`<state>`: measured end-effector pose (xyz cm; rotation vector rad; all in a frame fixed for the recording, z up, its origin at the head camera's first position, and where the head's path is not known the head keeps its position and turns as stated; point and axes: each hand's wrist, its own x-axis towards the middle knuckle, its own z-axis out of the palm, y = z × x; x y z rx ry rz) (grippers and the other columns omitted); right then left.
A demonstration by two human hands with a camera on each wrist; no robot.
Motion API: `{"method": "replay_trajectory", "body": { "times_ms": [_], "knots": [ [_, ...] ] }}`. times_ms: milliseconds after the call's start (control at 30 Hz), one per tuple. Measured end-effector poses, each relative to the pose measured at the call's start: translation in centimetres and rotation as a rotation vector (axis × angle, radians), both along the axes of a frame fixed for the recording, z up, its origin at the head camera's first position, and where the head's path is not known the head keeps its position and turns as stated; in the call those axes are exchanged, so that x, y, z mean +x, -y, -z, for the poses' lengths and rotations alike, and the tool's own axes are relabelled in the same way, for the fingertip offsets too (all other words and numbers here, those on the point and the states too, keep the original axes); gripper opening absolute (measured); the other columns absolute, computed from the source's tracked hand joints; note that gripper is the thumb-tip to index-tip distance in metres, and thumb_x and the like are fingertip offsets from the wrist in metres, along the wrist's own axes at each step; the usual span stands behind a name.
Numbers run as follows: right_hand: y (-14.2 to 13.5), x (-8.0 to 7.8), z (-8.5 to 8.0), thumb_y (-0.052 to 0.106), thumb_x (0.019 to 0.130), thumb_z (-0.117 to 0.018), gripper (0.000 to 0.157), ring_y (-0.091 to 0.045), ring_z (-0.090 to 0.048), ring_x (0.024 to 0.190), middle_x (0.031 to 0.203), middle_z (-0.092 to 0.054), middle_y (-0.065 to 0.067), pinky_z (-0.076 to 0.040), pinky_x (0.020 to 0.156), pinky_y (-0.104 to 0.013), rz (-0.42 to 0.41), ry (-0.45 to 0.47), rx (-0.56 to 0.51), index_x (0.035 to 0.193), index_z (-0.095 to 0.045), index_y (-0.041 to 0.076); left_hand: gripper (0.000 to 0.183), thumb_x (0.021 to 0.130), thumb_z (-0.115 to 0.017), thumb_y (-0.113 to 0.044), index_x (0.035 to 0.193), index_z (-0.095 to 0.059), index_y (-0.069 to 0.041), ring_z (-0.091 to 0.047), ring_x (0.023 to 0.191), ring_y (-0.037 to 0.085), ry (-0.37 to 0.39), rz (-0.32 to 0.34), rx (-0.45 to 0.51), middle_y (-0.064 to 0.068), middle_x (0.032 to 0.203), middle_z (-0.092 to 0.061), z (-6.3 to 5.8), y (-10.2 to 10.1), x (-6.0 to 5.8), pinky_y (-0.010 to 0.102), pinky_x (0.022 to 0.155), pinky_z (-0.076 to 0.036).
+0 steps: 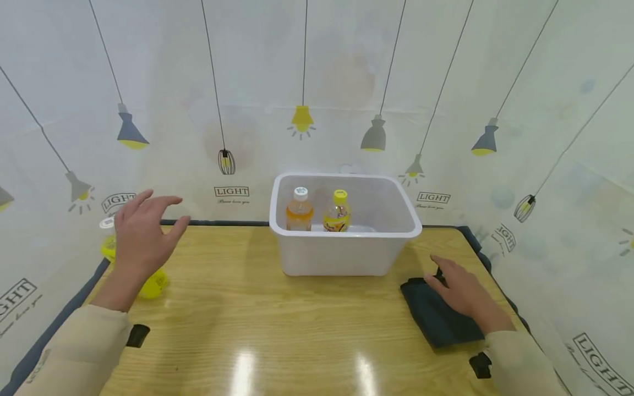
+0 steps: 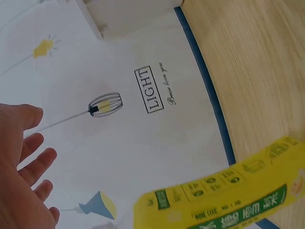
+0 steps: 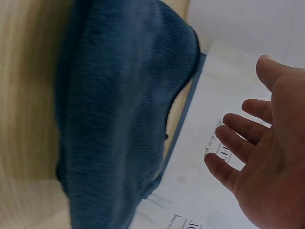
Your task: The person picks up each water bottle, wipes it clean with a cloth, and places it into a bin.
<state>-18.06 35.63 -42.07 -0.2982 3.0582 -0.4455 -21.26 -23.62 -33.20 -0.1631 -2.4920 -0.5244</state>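
Note:
My left hand (image 1: 146,234) hovers over the table's left side, fingers spread and slightly bent, holding nothing. Partly hidden behind it stands a bottle (image 1: 108,248) with a white cap and yellow label. By the wrist lies a yellow item (image 1: 154,285); in the left wrist view, a yellow printed wrapper (image 2: 224,191) with green lettering shows large. On the right, my right hand (image 1: 458,289) is above a folded dark blue cloth (image 1: 431,316), overlapping it in the head view. The right wrist view shows that hand (image 3: 267,148) with loose, empty fingers beside the cloth.
A white plastic tub (image 1: 337,256) stands at the back middle of the wooden table (image 1: 277,330). Inside are an orange drink bottle (image 1: 299,212) with a white cap and a yellow-capped bottle (image 1: 338,214). Lamp-printed sheeting (image 1: 257,66) encloses the table behind and on both sides.

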Motion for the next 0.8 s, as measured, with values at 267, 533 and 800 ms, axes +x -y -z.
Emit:
{"method": "replay_trajectory", "body": {
  "times_ms": [267,533,800],
  "knots": [
    [-0.1,0.9,1.5,0.047,0.1,-0.046,0.068,-0.054,-0.041,0.129,0.147,-0.038,-0.031,-0.037,0.099,-0.068,0.011,0.003,-0.008,0.149,-0.033,0.001,0.05,0.091,-0.064,-0.023,0.137,-0.05,-0.008,-0.031,0.141,0.039,-0.011,-0.131,0.081,0.023,0.138,-0.051,0.0,4.8,1.2,0.065,0.112,-0.019],
    [-0.2,1.3,2.3,0.044,0.101,-0.047,0.064,-0.052,-0.043,0.128,0.145,-0.042,-0.03,-0.038,0.098,-0.067,0.008,-0.001,-0.006,0.147,-0.036,0.001,0.075,0.094,-0.058,-0.039,0.153,-0.024,-0.006,-0.034,0.133,0.05,0.172,-0.253,0.176,0.027,0.15,-0.036,1.0,7.1,1.4,0.065,0.111,-0.021],
    [0.2,1.6,2.6,0.041,0.101,-0.048,0.06,-0.05,-0.044,0.129,0.145,-0.043,-0.028,-0.039,0.1,-0.065,-0.023,-0.038,-0.022,0.145,-0.039,0.001,0.09,0.094,-0.05,-0.055,0.155,-0.009,-0.002,-0.024,0.138,0.054,0.373,-0.282,0.35,0.029,0.157,-0.02,2.8,8.7,1.5,0.07,0.11,-0.019]
  ]
}}
